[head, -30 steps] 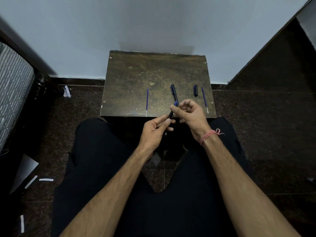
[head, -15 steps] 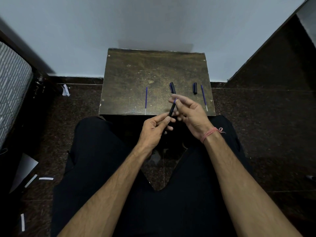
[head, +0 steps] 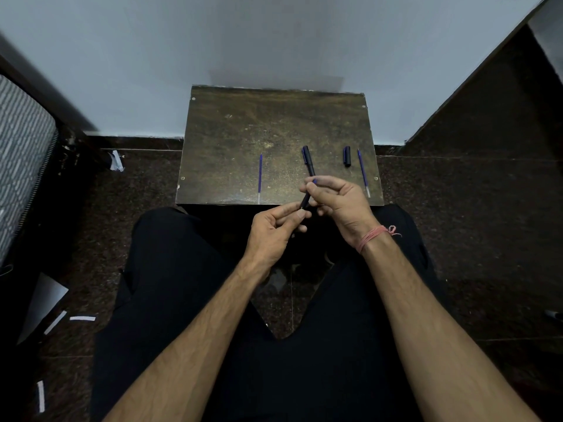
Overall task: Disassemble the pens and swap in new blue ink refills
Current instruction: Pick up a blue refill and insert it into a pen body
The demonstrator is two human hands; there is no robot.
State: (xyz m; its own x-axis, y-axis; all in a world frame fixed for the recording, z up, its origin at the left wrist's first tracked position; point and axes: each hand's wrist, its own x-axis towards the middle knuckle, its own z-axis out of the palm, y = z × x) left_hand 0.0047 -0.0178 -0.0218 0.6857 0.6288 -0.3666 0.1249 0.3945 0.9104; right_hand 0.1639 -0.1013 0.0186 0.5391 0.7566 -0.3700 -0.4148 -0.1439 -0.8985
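A black pen barrel is held between both hands, just above the near edge of the small wooden table. My left hand grips its lower end. With thumb and forefinger, my right hand pinches the upper end, where a bit of blue shows. On the table lie a blue refill at the left, a capped black pen in the middle, and a loose black cap beside a second blue refill at the right.
The table stands against a pale wall, with dark stone floor on both sides. My legs in black trousers fill the foreground. Paper scraps lie on the floor at the left, next to a patterned cushion.
More of the barrel shows between my hands than a second ago. My right fingers loosened along it, then pinched its upper end again. The things on the table have not moved.
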